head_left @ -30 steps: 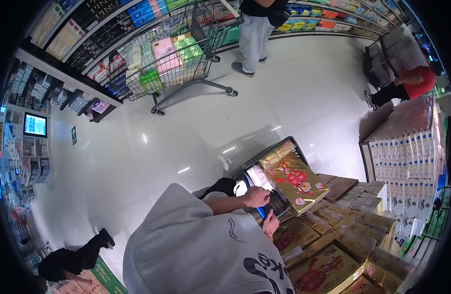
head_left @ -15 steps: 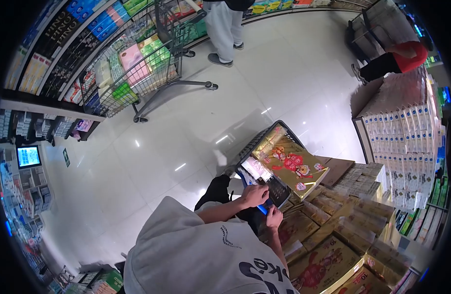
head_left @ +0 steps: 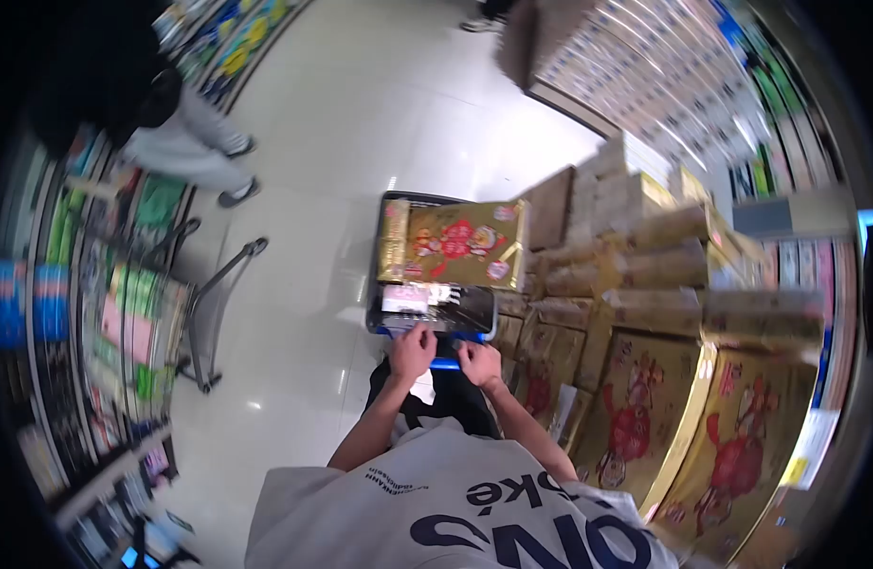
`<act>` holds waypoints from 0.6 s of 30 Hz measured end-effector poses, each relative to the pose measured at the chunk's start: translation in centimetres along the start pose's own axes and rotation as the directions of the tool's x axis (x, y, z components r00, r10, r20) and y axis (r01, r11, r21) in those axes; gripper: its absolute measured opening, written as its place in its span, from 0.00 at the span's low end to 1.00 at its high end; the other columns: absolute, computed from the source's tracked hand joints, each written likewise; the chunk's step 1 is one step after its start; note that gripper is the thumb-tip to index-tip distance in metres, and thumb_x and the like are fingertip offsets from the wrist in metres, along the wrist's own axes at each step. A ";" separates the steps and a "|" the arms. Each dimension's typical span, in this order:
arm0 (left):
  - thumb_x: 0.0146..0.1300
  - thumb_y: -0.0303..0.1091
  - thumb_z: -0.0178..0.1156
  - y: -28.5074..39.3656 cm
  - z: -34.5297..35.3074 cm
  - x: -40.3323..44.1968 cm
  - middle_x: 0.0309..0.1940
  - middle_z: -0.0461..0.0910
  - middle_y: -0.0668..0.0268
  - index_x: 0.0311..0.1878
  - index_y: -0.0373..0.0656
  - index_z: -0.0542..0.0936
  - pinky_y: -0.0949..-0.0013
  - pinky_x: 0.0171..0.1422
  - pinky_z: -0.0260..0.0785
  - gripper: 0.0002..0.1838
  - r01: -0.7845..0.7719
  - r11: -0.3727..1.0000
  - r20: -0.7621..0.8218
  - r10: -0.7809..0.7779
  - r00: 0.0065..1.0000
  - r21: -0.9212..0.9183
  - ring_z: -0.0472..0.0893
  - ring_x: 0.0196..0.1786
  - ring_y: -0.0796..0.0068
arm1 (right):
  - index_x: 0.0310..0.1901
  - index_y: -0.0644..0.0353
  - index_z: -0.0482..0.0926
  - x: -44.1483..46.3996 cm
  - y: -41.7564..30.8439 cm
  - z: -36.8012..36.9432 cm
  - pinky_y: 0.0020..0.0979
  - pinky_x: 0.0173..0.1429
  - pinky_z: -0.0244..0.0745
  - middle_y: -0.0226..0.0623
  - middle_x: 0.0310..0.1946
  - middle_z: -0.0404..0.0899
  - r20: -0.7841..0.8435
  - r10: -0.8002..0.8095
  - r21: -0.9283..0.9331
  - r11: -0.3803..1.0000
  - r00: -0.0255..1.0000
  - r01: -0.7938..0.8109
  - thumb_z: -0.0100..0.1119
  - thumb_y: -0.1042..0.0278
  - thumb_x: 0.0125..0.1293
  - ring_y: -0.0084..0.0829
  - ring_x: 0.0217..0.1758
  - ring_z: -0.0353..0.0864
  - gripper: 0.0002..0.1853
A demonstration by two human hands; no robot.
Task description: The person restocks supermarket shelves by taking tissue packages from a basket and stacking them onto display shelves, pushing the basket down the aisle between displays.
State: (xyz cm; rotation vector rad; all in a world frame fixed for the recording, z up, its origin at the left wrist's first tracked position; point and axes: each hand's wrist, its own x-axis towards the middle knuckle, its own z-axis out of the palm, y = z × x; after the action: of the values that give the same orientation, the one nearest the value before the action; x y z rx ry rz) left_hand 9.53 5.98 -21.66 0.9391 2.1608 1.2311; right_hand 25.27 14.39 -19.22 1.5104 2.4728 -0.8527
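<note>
A dark shopping basket (head_left: 373,308) with blue trim stands in front of me. Across its far part rests a large gold gift box (head_left: 455,245) with red printing, its right end reaching past the basket's side. Nearer to me in the basket lie a pink-and-white package (head_left: 405,301) and a dark, shiny surface I cannot make out. My left hand (head_left: 414,353) is closed at the basket's near edge, on its blue handle (head_left: 446,364). Beside it my right hand (head_left: 479,363) curls round the right part of that handle. Motion blur hides some finger detail.
Stacked gold cartons (head_left: 645,408) crowd the right side, close to the basket. Behind them rises a tall pile of white packs (head_left: 645,66). On the left are a loaded shopping cart (head_left: 138,327) and a person in grey trousers (head_left: 185,142). Glossy tiled floor (head_left: 313,190) lies between.
My view has turned right, so the basket now sits straight ahead and the cart and person appear farther left. Both hands stay at the basket's near edge.
</note>
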 end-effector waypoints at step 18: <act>0.70 0.38 0.56 1.6 2.6 13.4 0.15 0.74 0.60 0.28 0.41 0.77 0.57 0.25 0.62 0.15 -0.123 0.954 0.201 0.069 0.977 0.274 0.74 0.18 0.62 | 0.27 0.51 0.83 10.2 -1.1 -3.5 0.47 0.36 0.78 0.46 0.19 0.80 -0.130 0.088 0.259 0.965 0.988 -0.051 0.51 0.53 0.62 0.50 0.26 0.83 0.15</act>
State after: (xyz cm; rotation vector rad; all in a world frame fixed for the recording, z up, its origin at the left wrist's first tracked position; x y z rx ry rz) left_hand 3.08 18.13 -22.43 1.2406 2.1953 0.8429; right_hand 19.87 23.82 -19.76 1.7869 2.4648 -1.1252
